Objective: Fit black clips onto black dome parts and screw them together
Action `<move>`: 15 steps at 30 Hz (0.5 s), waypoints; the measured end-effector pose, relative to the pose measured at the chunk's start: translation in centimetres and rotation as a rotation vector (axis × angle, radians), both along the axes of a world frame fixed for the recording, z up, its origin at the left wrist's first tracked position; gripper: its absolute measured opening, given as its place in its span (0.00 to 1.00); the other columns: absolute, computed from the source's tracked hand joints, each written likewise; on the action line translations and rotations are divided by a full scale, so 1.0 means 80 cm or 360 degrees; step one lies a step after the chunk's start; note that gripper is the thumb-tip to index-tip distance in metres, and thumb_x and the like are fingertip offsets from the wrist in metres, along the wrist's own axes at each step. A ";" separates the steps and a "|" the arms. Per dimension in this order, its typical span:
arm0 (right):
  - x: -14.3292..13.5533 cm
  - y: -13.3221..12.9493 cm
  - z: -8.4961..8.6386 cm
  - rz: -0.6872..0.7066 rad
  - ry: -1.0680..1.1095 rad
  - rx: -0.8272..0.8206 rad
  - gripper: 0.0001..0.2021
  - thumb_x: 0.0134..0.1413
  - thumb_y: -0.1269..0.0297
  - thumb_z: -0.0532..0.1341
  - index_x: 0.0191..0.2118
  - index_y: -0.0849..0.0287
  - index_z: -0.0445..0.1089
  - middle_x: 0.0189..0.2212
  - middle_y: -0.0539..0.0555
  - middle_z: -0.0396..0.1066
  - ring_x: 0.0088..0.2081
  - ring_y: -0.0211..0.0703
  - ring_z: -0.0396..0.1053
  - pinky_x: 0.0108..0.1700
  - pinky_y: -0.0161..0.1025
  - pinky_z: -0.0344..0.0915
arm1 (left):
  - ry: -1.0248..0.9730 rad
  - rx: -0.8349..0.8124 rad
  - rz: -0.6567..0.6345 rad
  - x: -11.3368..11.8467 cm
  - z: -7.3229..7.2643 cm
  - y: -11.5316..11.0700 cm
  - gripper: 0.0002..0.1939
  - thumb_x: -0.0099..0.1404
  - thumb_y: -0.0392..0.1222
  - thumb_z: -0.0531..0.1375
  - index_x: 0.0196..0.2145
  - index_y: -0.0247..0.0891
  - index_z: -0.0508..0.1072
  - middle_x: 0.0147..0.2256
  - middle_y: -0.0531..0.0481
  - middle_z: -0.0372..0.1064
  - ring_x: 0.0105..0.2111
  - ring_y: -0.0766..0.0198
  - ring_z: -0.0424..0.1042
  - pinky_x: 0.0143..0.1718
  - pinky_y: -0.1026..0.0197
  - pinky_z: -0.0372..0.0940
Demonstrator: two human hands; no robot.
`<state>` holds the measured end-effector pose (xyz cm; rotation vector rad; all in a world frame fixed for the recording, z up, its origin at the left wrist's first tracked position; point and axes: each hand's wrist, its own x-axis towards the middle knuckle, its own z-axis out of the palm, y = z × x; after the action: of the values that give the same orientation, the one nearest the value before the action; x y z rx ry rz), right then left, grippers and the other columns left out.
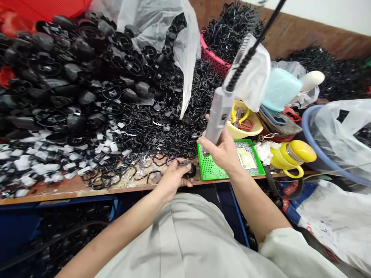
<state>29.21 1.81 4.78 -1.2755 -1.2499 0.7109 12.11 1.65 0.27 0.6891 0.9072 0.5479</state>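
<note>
My right hand (222, 148) is wrapped round a grey electric screwdriver (219, 110) that hangs from a coiled black cord. Its lower tip is over the left part of a green tray (206, 172) that holds many small metal pieces and a paper label. Close to the table's front edge, my left hand (175, 175) grips a small round black plastic part (190, 170), partly covered by the fingers. Thin black strips (110, 175) lie scattered to the left of this hand.
Black plastic housings (72, 73) are heaped at the left, with white pieces (37, 162) in front. A yellow bowl (252, 129) of pliers stands behind the tray. To the right are a yellow bottle (290, 154) and a blue tub (308, 133); a pink basket (216, 61) stands behind.
</note>
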 end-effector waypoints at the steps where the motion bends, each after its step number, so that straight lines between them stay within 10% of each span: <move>1: 0.005 -0.006 -0.001 -0.0009 0.0125 -0.0026 0.26 0.51 0.55 0.66 0.54 0.53 0.61 0.32 0.48 0.70 0.30 0.38 0.70 0.36 0.39 0.70 | 0.0036 0.0044 0.0084 0.003 -0.003 0.003 0.17 0.55 0.43 0.66 0.38 0.39 0.63 0.30 0.55 0.65 0.21 0.69 0.71 0.18 0.67 0.67; 15: 0.029 -0.001 -0.057 -0.0481 0.0358 0.0095 0.16 0.52 0.58 0.65 0.45 0.57 0.66 0.17 0.41 0.66 0.17 0.33 0.65 0.25 0.34 0.65 | 0.0153 0.0162 0.0143 0.032 -0.003 -0.025 0.18 0.58 0.46 0.63 0.42 0.41 0.60 0.30 0.56 0.63 0.21 0.69 0.69 0.16 0.68 0.64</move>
<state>31.50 1.72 0.22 -1.2634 -0.8670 0.5755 14.65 -0.33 -0.01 0.7744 1.0091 0.6484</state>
